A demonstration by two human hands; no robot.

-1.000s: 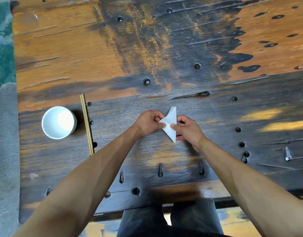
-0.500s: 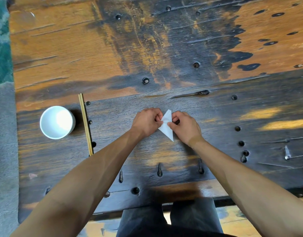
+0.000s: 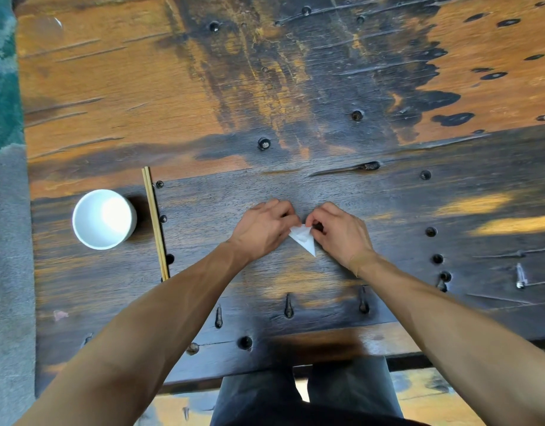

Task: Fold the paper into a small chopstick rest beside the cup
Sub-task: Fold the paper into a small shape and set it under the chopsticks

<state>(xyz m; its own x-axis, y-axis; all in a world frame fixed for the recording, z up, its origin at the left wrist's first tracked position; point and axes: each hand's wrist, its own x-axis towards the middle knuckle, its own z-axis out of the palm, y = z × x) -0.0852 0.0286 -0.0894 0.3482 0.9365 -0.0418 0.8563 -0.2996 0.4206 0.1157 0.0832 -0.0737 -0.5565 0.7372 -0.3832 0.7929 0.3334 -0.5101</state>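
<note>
The paper, folded into a small white triangle with its tip pointing toward the person, is lying on the dark wooden bench between both hands. The left hand is pinching its upper left edge in a closed grip, and the right hand is pinching the upper right corner. Well off to the left, a pair of chopsticks is lying just beside a white cup.

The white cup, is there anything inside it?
The white cup looks empty: only its bright white inside shows, lit by glare. Nothing covers it. The chopsticks lie beside it on the table.
</note>
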